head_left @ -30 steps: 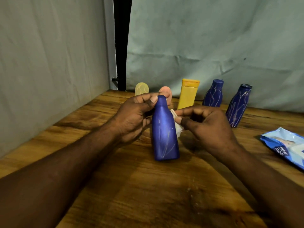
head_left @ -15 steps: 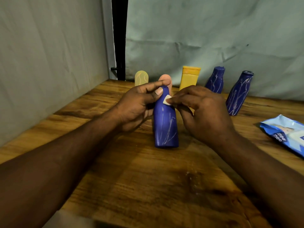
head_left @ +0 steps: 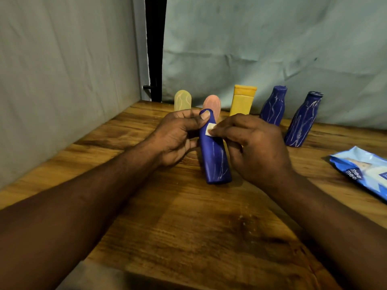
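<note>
A blue bottle (head_left: 215, 162) with pale scribbled lines stands on the wooden table (head_left: 188, 227) in the middle of the view. My left hand (head_left: 178, 137) grips its neck, thumb pressed near the top. My right hand (head_left: 253, 147) pinches a small white wipe (head_left: 210, 128) against the bottle's upper front. Most of the wipe is hidden under my fingers.
Along the back wall stand a pale yellow bottle (head_left: 182, 100), a pink bottle (head_left: 212, 105), a yellow bottle (head_left: 243, 100) and two more blue bottles (head_left: 273, 106) (head_left: 302, 120). A blue wipes pack (head_left: 362, 170) lies at the right edge. Cloth walls close the left and back.
My right hand moved from the bottle's right side up to its neck, bringing the white wipe onto the front surface. The left hand kept its hold.
</note>
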